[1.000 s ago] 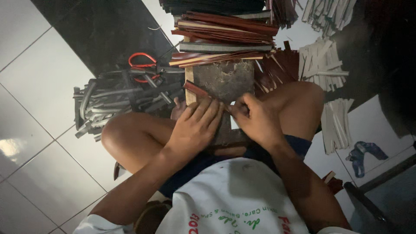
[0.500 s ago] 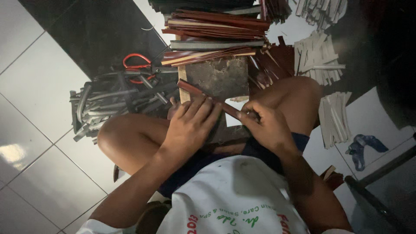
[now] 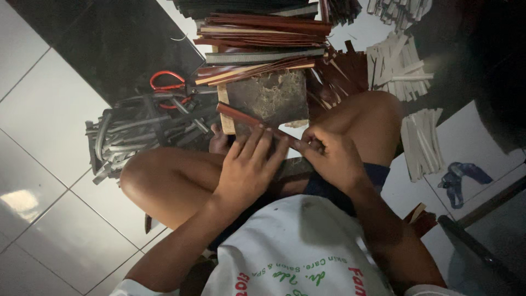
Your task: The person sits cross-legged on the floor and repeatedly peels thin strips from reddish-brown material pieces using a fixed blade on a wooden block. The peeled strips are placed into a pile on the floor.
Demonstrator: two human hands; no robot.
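We see a person sitting cross-legged on a white tiled floor (image 3: 49,109), both hands working on one reddish-brown strip (image 3: 235,114). The strip runs diagonally from far left, where its free end sticks out over a dark stone slab (image 3: 271,98), down toward the near right and into the hands. The left hand (image 3: 249,167) lies flat on the strip w/ fingers stretched out and close together, pressing it down rather than wrapped round it. The right hand (image 3: 334,159) is curled, fingers closed in a pinch on the strip's near end; what the fingertips do underneath we can't tell.

Far of the slab sits a stack of red-brown and grey strips (image 3: 263,38), laid approx. crosswise. To the left, a heap of grey strips (image 3: 137,131) on the floor, w/ red-handled scissors (image 3: 167,82) at its far edge. To the right, pale strips (image 3: 424,142) lie in bundles beside the knee, more of them further off. A blue scrap (image 3: 460,175) lies at the right, near a dark bar.
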